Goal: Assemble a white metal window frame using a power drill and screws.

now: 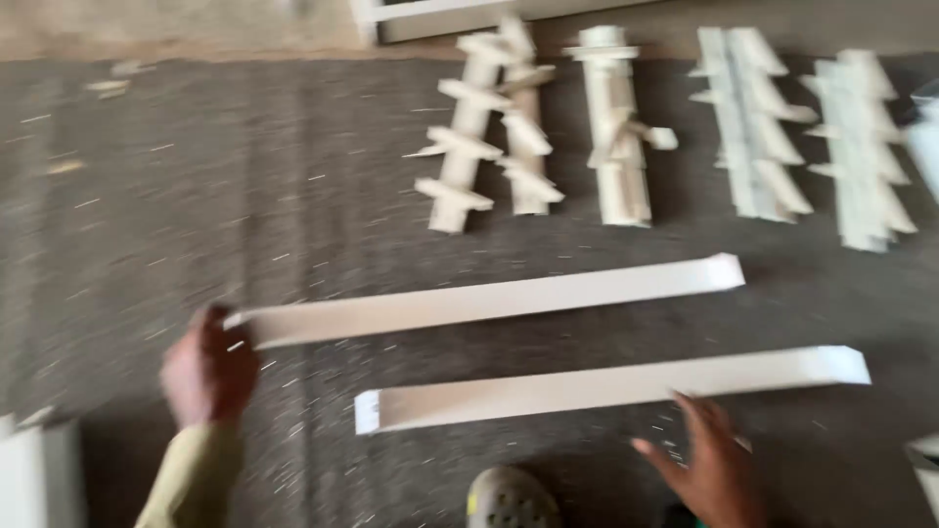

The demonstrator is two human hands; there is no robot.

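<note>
Two long white strips lie on a grey carpeted floor [196, 196]. My left hand [208, 369] touches the left end of the farther strip [489, 299], fingers curled at its tip. Whether it grips the strip is blurred. My right hand [712, 464] is spread open just below the nearer strip [611, 385], with fingertips close to its lower edge and nothing held. The whole view is motion-blurred.
Several assembled white pieces with angled short tabs lie in a row beyond the strips [489, 127], [618, 122], [753, 122], [861, 147]. A white frame edge [440, 18] sits at the top. A shoe toe [511, 499] shows at the bottom, a white block [34, 474] at bottom left.
</note>
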